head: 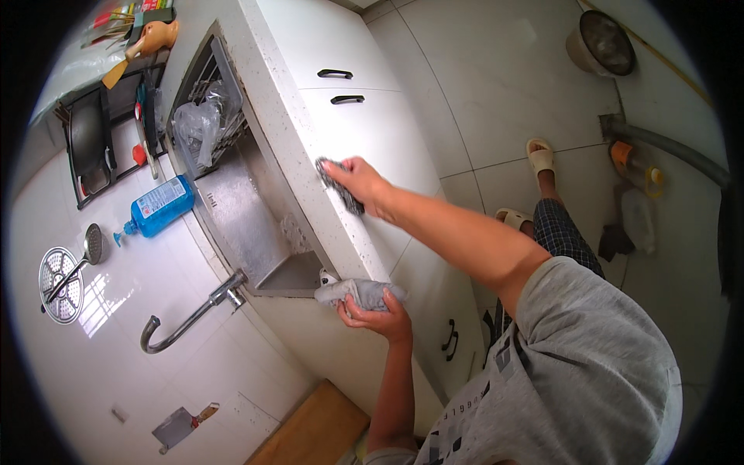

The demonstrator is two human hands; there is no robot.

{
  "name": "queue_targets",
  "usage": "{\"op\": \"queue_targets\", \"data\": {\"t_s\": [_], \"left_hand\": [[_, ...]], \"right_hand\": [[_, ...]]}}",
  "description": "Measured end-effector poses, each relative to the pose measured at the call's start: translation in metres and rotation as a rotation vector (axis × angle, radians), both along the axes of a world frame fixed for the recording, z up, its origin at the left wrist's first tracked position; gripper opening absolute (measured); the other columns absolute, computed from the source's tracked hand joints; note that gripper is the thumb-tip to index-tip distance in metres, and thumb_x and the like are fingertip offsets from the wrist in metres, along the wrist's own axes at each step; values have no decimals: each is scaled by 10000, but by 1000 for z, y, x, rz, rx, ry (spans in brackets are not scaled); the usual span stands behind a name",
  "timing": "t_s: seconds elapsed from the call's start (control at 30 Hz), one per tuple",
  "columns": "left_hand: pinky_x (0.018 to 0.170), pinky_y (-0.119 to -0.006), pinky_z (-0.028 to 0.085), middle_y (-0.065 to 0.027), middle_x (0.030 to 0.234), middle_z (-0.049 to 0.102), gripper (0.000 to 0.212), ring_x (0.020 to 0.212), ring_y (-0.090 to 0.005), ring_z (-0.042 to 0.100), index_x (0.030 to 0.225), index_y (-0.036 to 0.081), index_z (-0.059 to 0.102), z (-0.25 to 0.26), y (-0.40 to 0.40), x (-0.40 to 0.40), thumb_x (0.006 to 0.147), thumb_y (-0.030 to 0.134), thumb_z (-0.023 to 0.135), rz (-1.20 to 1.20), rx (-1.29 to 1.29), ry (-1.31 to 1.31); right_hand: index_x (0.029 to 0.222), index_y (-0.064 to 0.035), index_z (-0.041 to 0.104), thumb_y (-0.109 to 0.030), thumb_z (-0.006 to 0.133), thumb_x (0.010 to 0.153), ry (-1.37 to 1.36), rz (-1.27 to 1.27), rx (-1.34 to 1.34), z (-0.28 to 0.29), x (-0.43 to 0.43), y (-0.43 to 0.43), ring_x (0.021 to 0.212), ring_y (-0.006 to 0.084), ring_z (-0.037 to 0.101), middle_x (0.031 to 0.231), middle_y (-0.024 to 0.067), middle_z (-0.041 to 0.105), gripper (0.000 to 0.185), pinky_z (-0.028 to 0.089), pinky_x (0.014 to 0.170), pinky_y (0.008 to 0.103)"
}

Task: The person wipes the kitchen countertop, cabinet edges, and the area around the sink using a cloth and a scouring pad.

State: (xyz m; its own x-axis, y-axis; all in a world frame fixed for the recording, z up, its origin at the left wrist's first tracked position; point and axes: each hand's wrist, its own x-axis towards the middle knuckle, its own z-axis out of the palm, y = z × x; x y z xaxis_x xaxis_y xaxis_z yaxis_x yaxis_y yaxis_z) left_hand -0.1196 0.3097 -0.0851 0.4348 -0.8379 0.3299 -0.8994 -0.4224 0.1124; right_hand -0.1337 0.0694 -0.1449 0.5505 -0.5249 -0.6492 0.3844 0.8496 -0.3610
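My right hand (361, 185) grips a dark grey scrubber, seemingly steel wool (343, 189), against the front edge of the speckled countertop (302, 136). My left hand (381, 317) is closed around a bundled light grey cloth (360, 292) at the near corner of the stainless steel sink (232, 197). A small white object (327, 276) with dark marks pokes out beside the cloth, partly hidden by it. Inside the sink, clear plastic bags (200, 125) lie on a wire rack at the far end.
Behind the sink stand a curved faucet (192, 322) and a blue pump bottle (157, 206). A cleaver (183, 427), a slotted ladle (92, 244) and a rack with a wok (90, 139) are along the wall. Drawer handles (335, 74) project below the counter. A bucket (604, 43) stands on the floor.
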Motion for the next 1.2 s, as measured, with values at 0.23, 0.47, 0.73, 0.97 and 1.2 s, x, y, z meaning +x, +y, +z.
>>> {"op": "queue_targets", "data": {"t_s": [0.23,0.47,0.73,0.97,1.2], "left_hand": [[985,-537,245,-263,1269,219,639,1181,-410,274,1279,-62,280,6,2,3,813,236,600,-6,0,25],[995,-533,233,-267,1270,207,638,1199,-413,248,1278,-74,273,3,4,5,795,173,611,-19,9,56],[1004,-525,235,-239,1291,199,599,1218,-402,235,1294,-38,268,6,2,4,805,128,571,-6,-47,125],[991,-512,243,-241,1307,237,541,1205,-386,259,1285,-2,298,8,8,8,838,205,522,-59,-245,240],[998,-511,235,-252,1323,220,597,1210,-402,255,1310,-2,274,18,118,5,818,196,548,71,-117,328]], "right_hand": [[941,2,418,-477,690,739,263,69,131,19,-16,132,746,138,454,824,97,495,587,430,656,277],[768,-70,435,-256,681,793,241,-130,134,-6,-27,71,577,109,405,642,10,456,309,384,522,274],[919,-32,515,-193,582,850,504,-210,-573,20,-21,104,879,276,492,963,169,517,187,409,775,354],[1279,-87,452,-64,566,828,392,-124,-927,31,-48,161,1168,326,420,1247,159,469,465,371,958,347],[1196,-130,539,-219,553,827,486,412,-2133,52,-69,179,1242,231,376,1262,47,490,379,347,1008,372]]}}
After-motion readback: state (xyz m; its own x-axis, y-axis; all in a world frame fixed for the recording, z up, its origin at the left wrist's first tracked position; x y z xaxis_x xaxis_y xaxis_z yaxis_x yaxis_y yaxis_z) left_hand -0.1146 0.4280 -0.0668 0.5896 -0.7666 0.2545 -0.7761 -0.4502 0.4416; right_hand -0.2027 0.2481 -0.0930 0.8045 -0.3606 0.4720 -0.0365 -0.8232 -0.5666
